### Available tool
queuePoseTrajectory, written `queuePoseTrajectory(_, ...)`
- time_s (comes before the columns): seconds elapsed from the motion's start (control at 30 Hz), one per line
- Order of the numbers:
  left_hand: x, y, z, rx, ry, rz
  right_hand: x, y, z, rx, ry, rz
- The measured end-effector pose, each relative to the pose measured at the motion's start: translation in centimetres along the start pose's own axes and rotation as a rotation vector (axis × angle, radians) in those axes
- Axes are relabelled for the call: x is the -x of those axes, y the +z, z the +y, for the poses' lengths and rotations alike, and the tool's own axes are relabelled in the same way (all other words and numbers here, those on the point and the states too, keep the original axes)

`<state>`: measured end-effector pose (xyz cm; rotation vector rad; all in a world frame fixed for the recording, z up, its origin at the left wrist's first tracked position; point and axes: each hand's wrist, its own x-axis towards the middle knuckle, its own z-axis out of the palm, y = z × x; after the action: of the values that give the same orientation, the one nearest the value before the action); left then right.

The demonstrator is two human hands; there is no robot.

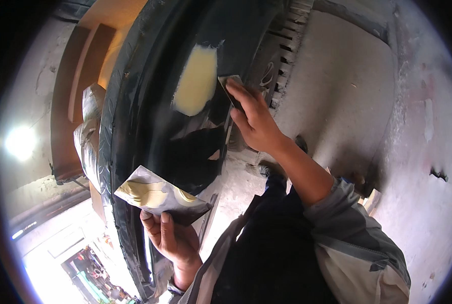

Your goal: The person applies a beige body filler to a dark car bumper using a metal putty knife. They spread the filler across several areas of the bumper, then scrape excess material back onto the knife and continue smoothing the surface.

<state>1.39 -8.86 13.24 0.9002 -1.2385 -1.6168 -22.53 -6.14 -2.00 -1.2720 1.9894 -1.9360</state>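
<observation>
My left hand is closed on the near edge of a flat grey plate smeared with pale yellow putty. In my right hand is a thin, flat putty spreader, pinched between thumb and fingers. Just left of the spreader, a smooth patch of the same yellow putty covers part of a large dark panel. The spreader's edge is near the patch; I cannot tell whether it touches the panel. Bare, lighter spots show on the panel below the patch.
Silvery plastic wrapping hangs beyond the panel's left edge, beside a brown board. A grey concrete floor and a stained pale wall lie to the right. Bright light and cluttered items show at lower left.
</observation>
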Motion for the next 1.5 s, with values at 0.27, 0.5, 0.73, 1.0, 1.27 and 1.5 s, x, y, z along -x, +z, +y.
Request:
queuePoseTrajectory(0.27,0.2,-2.8,-0.5,-0.032,-0.029,-0.034,4.4,3.7,-6.0,0.19,0.037,-0.176)
queuePoseTrajectory(0.5,0.5,-2.1,-1.3,0.157,-0.194,-0.152,6.6,-3.5,-12.3,-0.671,0.145,-0.325)
queuePoseTrajectory(0.73,2.1,2.4,1.0,0.364,-0.211,-0.221,10.5,-9.0,-11.7,-0.345,0.047,-0.566)
queuePoseTrajectory(1.0,6.6,6.9,-0.1,0.481,-0.605,-0.286,9.2,-18.5,-12.7,-1.274,0.606,-0.374)
queuePoseTrajectory(1.27,12.0,11.5,0.5,0.465,-0.573,-0.322,8.3,-20.3,-11.4,-1.131,0.682,-0.451)
queuePoseTrajectory(1.5,13.4,10.4,0.9,0.379,0.023,-0.143,7.4,-24.1,-13.1,-0.868,0.493,-0.325)
